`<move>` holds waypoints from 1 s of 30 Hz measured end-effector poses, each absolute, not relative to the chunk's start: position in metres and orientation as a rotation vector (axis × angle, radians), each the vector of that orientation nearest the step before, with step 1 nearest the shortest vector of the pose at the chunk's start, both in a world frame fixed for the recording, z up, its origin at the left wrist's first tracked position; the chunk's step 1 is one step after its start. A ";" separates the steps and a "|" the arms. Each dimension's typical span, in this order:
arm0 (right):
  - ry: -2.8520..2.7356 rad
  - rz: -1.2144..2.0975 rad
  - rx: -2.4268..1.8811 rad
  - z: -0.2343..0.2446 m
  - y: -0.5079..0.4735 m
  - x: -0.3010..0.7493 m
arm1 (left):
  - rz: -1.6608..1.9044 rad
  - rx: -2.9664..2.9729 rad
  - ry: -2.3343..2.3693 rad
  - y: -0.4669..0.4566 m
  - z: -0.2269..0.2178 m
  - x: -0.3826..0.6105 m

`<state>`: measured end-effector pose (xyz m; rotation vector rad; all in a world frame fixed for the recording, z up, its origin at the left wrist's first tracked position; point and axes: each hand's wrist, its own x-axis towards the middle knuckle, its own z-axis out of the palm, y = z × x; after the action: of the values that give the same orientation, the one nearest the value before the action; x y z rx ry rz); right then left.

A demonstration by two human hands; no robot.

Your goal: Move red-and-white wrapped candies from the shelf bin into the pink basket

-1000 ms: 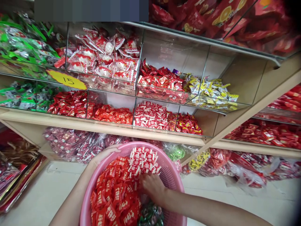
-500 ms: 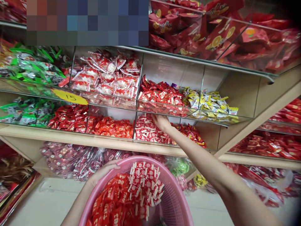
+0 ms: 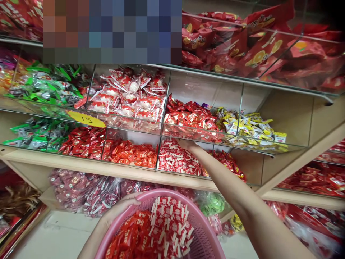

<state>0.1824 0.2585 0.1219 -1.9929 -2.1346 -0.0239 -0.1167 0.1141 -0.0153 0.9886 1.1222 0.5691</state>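
Observation:
My left hand (image 3: 122, 208) is closed over the left rim of a pink plastic basket (image 3: 212, 230). Inside the basket lie orange-red wrapped candies (image 3: 129, 233) and, to their right, a heap of red-and-white wrapped candies (image 3: 171, 223). My right hand (image 3: 187, 145) reaches into a lower shelf bin, above and behind a pile of the same red-and-white candies (image 3: 175, 158). Its fingers are hidden by the shelf edge and blur into the candies, so their grip does not show.
Clear dividers split the shelves into bins, with red candies (image 3: 191, 117) and yellow-and-white candies (image 3: 254, 126) above my right hand. A yellow price tag (image 3: 86, 118) reads 15. Bagged candies (image 3: 81, 190) lie under the wooden shelf edge (image 3: 121, 167). A slanted wooden panel (image 3: 304, 158) stands at the right.
My right hand has gone deeper into the bin, and its fingers are now less visible. The view has shifted slightly, while my left hand stays on the basket rim.

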 end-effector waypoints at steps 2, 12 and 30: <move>-2.145 -0.022 -1.986 0.115 0.259 0.181 | 0.582 0.983 1.117 0.115 -0.019 -0.117; -2.150 -0.178 -1.874 0.079 0.246 0.172 | 0.601 0.943 1.077 0.118 -0.029 -0.119; -2.301 0.411 -1.943 0.100 0.255 0.174 | 0.596 0.927 1.101 0.113 -0.017 -0.116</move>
<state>0.1736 0.2555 0.1000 -1.9426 -2.3007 0.4114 -0.1158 0.1133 -0.0166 0.9270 1.1013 0.5959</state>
